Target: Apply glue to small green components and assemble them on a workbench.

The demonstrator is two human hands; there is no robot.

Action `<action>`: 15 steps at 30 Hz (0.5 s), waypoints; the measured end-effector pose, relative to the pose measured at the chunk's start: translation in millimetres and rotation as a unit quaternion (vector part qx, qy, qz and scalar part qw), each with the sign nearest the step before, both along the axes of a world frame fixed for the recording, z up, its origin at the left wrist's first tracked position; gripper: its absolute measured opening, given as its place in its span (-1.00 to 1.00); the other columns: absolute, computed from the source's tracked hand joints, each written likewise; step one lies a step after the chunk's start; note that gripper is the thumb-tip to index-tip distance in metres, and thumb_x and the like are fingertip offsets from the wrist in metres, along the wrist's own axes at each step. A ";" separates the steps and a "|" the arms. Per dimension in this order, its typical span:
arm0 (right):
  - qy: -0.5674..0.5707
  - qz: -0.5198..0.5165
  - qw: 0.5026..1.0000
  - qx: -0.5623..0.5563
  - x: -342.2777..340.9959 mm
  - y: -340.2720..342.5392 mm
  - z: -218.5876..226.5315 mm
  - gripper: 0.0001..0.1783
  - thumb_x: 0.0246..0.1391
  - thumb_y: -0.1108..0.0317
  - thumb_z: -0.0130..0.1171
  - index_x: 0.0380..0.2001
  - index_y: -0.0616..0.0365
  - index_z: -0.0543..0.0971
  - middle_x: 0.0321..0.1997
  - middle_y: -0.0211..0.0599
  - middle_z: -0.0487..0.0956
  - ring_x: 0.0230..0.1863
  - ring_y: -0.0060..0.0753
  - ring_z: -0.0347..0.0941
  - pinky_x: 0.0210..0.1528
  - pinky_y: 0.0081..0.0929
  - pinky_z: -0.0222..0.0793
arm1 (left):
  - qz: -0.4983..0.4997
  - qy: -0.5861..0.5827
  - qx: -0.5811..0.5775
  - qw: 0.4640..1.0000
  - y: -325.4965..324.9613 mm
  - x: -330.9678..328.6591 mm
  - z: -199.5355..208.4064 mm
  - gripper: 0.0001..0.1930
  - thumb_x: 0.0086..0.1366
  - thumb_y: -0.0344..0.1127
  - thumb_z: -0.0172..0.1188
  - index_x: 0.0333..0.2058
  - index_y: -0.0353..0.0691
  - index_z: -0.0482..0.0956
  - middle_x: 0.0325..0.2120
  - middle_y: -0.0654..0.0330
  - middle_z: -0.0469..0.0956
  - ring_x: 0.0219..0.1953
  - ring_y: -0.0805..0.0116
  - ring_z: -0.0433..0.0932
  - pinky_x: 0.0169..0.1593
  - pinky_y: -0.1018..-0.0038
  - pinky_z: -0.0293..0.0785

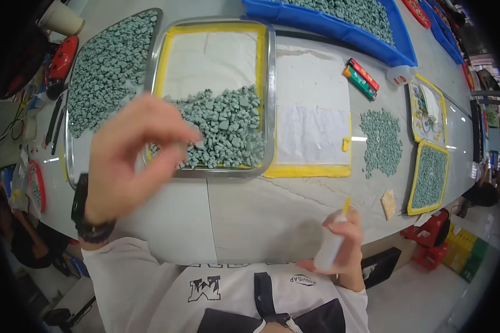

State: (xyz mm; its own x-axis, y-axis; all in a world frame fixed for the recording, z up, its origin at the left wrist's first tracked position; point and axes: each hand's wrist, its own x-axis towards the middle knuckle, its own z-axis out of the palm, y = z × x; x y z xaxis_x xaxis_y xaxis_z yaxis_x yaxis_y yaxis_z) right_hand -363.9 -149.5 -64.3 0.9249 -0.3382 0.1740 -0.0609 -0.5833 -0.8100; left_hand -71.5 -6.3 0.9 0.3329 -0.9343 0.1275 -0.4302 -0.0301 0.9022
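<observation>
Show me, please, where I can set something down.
Widest: the near strip of table, between the yellow-edged white board and the shirt, left of the right hand with white bottle. Smaller: between board corner and small tan item. The far side is crowded: metal trays, board and blue bin sit close together.

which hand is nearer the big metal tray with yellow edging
Left: the left hand shows over the tray near its lower left corner; the right hand, holding a bottle, is apart, to the tray's lower right.
</observation>
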 end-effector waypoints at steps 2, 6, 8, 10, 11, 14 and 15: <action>-0.158 -0.008 0.979 0.129 -0.2 11.9 6.0 -0.28 -0.38 0.12 0.50 -0.17 -0.07 0.27 -0.47 -0.32 0.28 -0.43 -0.35 0.25 -0.35 -0.33 0.26 | -0.132 0.316 -0.003 0.940 11.5 -36.5 0.9 -0.88 0.10 -0.64 0.11 -0.35 -0.38 0.52 -0.33 0.09 0.49 -0.31 0.35 0.52 -0.23 0.55 0.44; -0.218 0.049 0.949 0.223 19.1 24.9 2.1 -0.34 -0.28 0.31 0.45 -0.21 -0.07 0.18 -0.44 -0.29 0.35 -0.39 -0.31 0.30 -0.38 -0.36 0.30 | 0.000 0.624 0.153 0.766 12.5 -68.6 -40.4 -0.82 0.09 -0.73 0.10 -0.33 -0.38 0.48 -0.28 0.01 0.51 -0.19 0.27 0.55 -0.10 0.49 0.48; -0.214 0.033 0.962 0.163 34.1 30.7 -2.3 -0.42 -0.29 0.41 0.44 -0.27 -0.05 0.24 -0.38 -0.28 0.41 -0.35 -0.28 0.36 -0.37 -0.38 0.32 | -0.008 0.619 0.142 0.773 10.9 -70.9 -54.3 -0.81 0.09 -0.74 0.10 -0.31 -0.39 0.48 -0.27 -0.01 0.51 -0.16 0.26 0.55 -0.08 0.46 0.48; -0.202 -0.034 0.977 0.057 46.9 37.4 -6.0 -0.55 -0.33 0.52 0.44 -0.37 0.00 0.40 -0.28 -0.27 0.50 -0.27 -0.24 0.44 -0.34 -0.41 0.36 | -0.048 0.608 0.118 0.784 9.7 -70.8 -60.3 -0.78 0.08 -0.76 0.10 -0.28 -0.41 0.46 -0.24 -0.03 0.51 -0.10 0.26 0.53 -0.04 0.41 0.48; -0.200 -0.034 0.977 0.059 50.9 39.2 -7.3 -0.55 -0.33 0.52 0.44 -0.37 0.00 0.40 -0.28 -0.27 0.50 -0.27 -0.24 0.44 -0.34 -0.41 0.36 | -0.029 0.611 0.123 0.781 9.9 -70.9 -61.3 -0.78 0.08 -0.76 0.10 -0.28 -0.41 0.46 -0.24 -0.03 0.51 -0.10 0.26 0.53 -0.04 0.41 0.48; -0.188 -0.041 0.980 0.052 57.0 42.6 -14.0 -0.58 -0.31 0.53 0.42 -0.38 0.00 0.41 -0.26 -0.26 0.53 -0.21 -0.21 0.45 -0.33 -0.38 0.36 | -0.073 0.542 0.088 0.833 12.8 -71.6 -64.1 -0.81 0.09 -0.76 0.10 -0.30 -0.43 0.45 -0.18 -0.07 0.50 -0.09 0.27 0.52 -0.02 0.44 0.48; -0.185 -0.041 0.980 0.055 56.9 42.1 -16.0 -0.58 -0.31 0.53 0.42 -0.38 0.00 0.41 -0.26 -0.26 0.53 -0.21 -0.21 0.45 -0.33 -0.38 0.36 | -0.070 0.549 0.092 0.828 14.3 -71.7 -65.5 -0.81 0.09 -0.76 0.10 -0.30 -0.43 0.45 -0.18 -0.07 0.50 -0.09 0.27 0.52 -0.02 0.44 0.48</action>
State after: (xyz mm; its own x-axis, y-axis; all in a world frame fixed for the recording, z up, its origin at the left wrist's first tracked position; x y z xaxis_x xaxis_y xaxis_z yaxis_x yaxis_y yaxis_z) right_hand -307.0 -107.4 -80.3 0.7742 -0.4442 0.4509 0.2057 -0.4971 -0.8430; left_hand -143.2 7.9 -64.6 0.0407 -0.9436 -0.3286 0.6348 -0.2295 0.7378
